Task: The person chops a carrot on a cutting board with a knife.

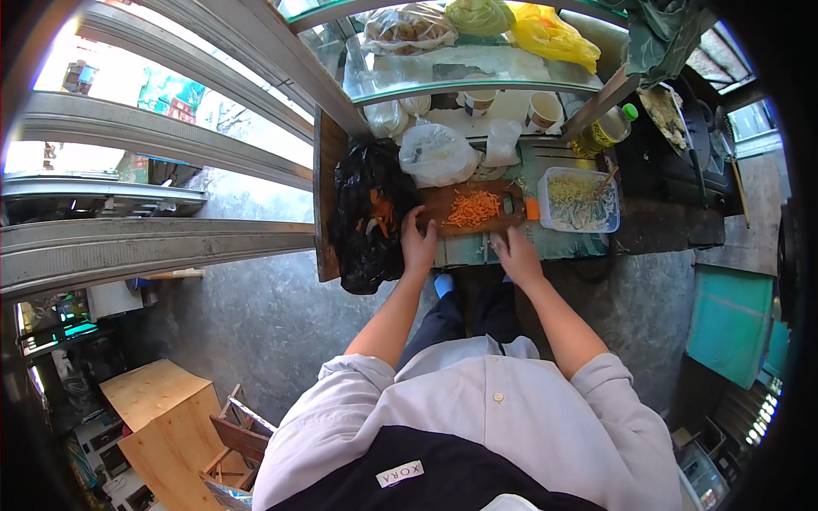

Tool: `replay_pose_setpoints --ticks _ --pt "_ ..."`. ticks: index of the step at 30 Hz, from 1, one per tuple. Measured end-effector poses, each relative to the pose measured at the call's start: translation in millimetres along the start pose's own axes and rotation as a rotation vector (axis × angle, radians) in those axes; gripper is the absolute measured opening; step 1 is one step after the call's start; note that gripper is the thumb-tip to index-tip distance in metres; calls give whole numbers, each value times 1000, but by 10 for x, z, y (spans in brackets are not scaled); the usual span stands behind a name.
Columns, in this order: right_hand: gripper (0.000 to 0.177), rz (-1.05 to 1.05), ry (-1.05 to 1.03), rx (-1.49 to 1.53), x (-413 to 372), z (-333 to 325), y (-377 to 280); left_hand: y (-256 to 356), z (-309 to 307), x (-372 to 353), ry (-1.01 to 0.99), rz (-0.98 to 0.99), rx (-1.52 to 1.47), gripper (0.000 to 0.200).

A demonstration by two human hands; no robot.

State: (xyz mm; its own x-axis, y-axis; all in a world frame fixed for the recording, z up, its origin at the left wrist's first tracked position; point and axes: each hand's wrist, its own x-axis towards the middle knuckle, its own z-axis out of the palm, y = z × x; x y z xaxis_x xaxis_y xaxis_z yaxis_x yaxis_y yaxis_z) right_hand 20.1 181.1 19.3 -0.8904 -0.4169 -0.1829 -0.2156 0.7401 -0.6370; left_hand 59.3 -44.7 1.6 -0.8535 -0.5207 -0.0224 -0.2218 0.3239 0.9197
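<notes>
A wooden cutting board [443, 223] lies on the counter with a heap of chopped carrot [474, 208] on it. My left hand [417, 243] is closed around the board's left end, beside a black plastic bag [368, 264] with orange and pale scraps in its opening. At the board's near right edge is my right hand [517, 255], its fingers curled; what they grip, if anything, is hard to make out. An orange carrot piece [532, 209] sits just right of the board. Further right, a clear plastic container [579, 226] holds pale shredded food and a utensil.
Behind the board are a white plastic bag [436, 156] and paper cups [543, 111]. A glass shelf [477, 88] crosses above them. An oil bottle [603, 132] stands at the back right, near a pan [667, 119]. Metal rails [153, 247] run along the left.
</notes>
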Motion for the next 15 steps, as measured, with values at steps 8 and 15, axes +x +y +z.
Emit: replay_pose_setpoints --ticks 8,15 --pt "31 50 232 12 174 -122 60 56 -3 336 -45 -566 -429 51" --pt "32 326 70 101 -34 -168 -43 39 -34 379 -55 -715 -447 53"
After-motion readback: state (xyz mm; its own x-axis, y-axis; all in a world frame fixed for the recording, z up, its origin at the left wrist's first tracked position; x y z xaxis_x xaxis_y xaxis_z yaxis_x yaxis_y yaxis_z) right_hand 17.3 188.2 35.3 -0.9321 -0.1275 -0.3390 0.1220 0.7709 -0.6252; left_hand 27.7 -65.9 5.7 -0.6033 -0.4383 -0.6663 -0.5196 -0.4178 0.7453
